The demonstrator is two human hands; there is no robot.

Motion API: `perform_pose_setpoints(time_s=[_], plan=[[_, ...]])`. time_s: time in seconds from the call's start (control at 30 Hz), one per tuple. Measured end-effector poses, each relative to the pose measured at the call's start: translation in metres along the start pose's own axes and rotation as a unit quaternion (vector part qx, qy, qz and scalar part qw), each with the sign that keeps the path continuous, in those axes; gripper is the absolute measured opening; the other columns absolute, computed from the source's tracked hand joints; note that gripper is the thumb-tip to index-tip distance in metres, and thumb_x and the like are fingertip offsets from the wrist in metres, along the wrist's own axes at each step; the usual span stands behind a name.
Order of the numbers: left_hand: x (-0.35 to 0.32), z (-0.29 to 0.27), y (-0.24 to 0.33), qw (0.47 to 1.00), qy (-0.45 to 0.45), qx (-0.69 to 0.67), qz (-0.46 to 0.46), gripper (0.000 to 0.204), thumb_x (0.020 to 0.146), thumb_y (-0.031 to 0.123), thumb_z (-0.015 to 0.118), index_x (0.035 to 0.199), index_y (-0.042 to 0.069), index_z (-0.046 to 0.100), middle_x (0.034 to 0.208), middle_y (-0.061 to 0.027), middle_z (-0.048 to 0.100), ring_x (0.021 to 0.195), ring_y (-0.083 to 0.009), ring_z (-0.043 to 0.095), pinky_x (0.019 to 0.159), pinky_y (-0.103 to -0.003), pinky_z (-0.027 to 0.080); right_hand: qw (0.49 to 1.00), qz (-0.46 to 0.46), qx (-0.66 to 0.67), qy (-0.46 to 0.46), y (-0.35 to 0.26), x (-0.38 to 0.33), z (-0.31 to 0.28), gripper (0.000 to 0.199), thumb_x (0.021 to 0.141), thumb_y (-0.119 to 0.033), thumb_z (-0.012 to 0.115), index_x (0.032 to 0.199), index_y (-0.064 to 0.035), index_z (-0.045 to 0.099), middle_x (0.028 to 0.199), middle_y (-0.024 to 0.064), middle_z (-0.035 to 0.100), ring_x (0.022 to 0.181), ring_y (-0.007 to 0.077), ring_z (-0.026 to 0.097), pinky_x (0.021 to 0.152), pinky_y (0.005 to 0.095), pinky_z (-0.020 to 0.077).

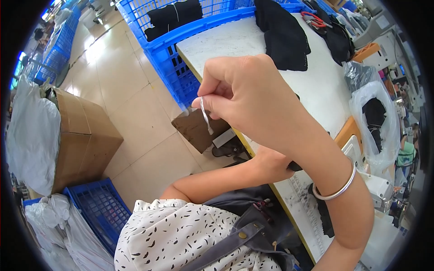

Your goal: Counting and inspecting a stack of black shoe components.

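My right hand (253, 86) is raised over the table's left edge, thumb and forefinger pinched together. From that pinch hangs a short, narrow white strip (205, 116); whether it is tape or thread I cannot make out. A silver bangle (337, 189) circles my right forearm. Lower down, my left hand (271, 163) rests at the table edge, its fingers hidden behind my right forearm. Black cloth (294, 166) shows right beside it. More black cloth (323, 212) lies on the table below my right forearm.
Black cloth pieces (285, 40) and red-handled pliers or cutters (315, 20) lie at the white table's (217, 40) far end. A blue crate (167, 72) adjoins its left side. A white machine (377, 187) and plastic bag (361, 108) stand right; a cardboard box (81, 140) stands left.
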State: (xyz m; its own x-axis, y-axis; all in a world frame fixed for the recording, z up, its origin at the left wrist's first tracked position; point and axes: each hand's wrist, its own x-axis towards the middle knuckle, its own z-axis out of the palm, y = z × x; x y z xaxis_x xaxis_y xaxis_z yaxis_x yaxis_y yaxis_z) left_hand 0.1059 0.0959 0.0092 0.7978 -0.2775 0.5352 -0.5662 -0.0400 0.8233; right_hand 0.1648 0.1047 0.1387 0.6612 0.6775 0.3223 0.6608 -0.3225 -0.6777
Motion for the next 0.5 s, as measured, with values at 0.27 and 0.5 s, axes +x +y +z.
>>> perform_pose_setpoints(time_s=[0.27, 0.5], plan=[[0.012, -0.027, 0.022, 0.997, -0.051, 0.052, -0.013, 0.044, 0.077, 0.016, 0.067, 0.115, 0.001, 0.05, 0.117, -0.0121, 0.048, 0.103, -0.0218, 0.047, 0.087, -0.036, 0.04, 0.983, -0.161, -0.012, 0.086, -0.003, 0.01, 0.042, 0.009, 0.074, -0.009, 0.064, 0.07, -0.0012, 0.061, 0.059, 0.0162, 0.058, 0.061, 0.0321, 0.061, 0.058, 0.0367, 0.0492], [0.0, 0.002, -0.003, 0.993, 0.085, -0.077, 0.023, 0.03, 0.065, 0.002, 0.068, 0.094, 0.003, 0.058, 0.102, -0.0152, 0.053, 0.09, -0.0295, 0.054, 0.078, -0.037, 0.044, 0.986, -0.007, -0.164, -0.01, -0.024, -0.006, -0.031, 0.012, 0.081, -0.011, 0.062, 0.084, 0.0008, 0.063, 0.062, 0.0059, 0.059, 0.053, 0.0099, 0.055, 0.046, 0.0229, 0.0418]])
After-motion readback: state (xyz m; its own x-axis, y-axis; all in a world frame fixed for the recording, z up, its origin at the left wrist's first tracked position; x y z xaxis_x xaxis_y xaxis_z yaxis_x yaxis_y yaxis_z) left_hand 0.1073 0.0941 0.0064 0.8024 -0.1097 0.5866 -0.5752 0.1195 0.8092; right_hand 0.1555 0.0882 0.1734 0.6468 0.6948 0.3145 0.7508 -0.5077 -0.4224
